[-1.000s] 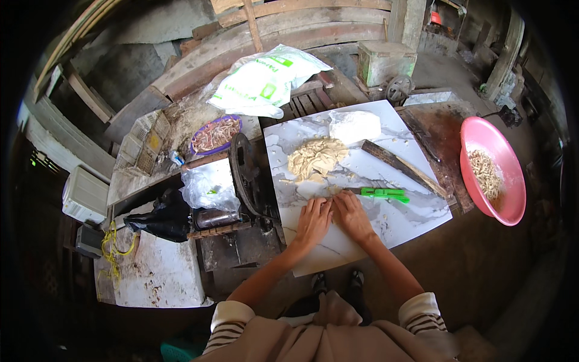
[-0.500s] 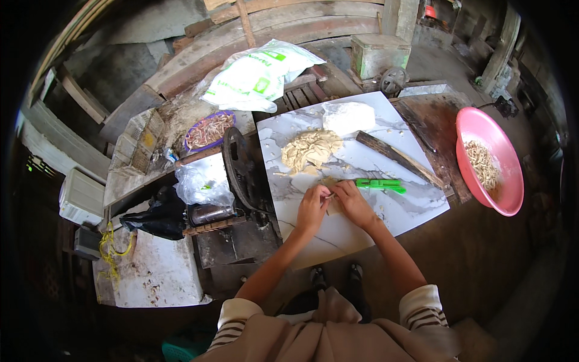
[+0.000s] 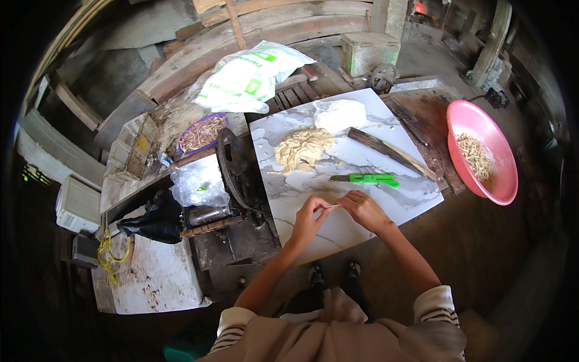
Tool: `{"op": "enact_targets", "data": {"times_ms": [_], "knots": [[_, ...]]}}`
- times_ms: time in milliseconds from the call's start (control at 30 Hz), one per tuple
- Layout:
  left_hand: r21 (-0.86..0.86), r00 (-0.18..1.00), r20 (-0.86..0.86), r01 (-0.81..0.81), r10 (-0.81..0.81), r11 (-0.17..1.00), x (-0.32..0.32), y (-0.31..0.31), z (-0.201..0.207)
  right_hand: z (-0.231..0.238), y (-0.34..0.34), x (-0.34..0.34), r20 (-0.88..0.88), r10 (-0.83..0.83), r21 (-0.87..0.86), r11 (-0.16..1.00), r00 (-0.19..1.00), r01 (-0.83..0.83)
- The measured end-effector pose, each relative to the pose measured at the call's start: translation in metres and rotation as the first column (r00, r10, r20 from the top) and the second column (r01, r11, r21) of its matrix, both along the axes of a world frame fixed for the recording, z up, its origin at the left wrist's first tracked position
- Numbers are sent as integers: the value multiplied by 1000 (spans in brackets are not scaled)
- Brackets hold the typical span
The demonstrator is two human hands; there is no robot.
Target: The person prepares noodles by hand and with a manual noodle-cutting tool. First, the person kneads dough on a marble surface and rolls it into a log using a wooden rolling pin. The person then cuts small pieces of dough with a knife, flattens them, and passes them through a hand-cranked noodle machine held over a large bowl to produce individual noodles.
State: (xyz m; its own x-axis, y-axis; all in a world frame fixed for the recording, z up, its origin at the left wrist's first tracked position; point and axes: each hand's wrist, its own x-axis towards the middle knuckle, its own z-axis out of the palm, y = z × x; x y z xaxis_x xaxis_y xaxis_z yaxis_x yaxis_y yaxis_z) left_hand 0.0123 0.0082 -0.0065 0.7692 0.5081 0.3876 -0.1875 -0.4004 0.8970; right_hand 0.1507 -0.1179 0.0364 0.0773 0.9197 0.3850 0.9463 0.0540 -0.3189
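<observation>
Over the near part of a marble-patterned board [image 3: 283, 199], my left hand [image 3: 309, 218] and my right hand [image 3: 363, 210] pinch a small thin pale strip [image 3: 333, 206] between their fingertips. It looks like dough, though its details are too small to make out. Just beyond my right hand lies a green utility knife [image 3: 373, 179], its dark blade extended to the left. A crumpled heap of beige dough sheets [image 3: 303, 148] rests farther back. Behind it sits a clear plastic bag with white contents [image 3: 339, 115]. A dark wooden stick [image 3: 392, 154] lies slantwise at the right.
A pink basin [image 3: 505, 175] with pale strips stands at the right. On the left are a purple-rimmed basket [image 3: 203, 134] of reddish-pale pieces, a dark iron wheel [image 3: 231, 172] and a plastic bag [image 3: 201, 184]. A white-and-green sack [image 3: 253, 75] lies at the back.
Both hands have drawn nearer to me, away from the knife, and its blade now shows. The pale strip between the fingertips is plainer to see. The whole view has shifted slightly.
</observation>
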Motion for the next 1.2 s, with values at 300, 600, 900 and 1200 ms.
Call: {"op": "enact_targets", "data": {"times_ms": [300, 600, 900, 1200], "knots": [[-678, 992, 30, 107, -119, 727, 32, -51, 45, 42, -60, 3, -829, -200, -68, 963, 523, 260], [-762, 938, 67, 268, -340, 589, 99, -182, 57, 36, -210, 8, -990, -5, -89, 797, -142, 597], [-727, 777, 44, 457, -628, 513, 165, -404, 50, 23, -430, 17, -991, 59, -71, 545, -122, 835], [-836, 512, 81, 502, -855, 221, 241, -518, 104, 72, -542, 80, -996, 23, 84, 440, 82, 894]]}}
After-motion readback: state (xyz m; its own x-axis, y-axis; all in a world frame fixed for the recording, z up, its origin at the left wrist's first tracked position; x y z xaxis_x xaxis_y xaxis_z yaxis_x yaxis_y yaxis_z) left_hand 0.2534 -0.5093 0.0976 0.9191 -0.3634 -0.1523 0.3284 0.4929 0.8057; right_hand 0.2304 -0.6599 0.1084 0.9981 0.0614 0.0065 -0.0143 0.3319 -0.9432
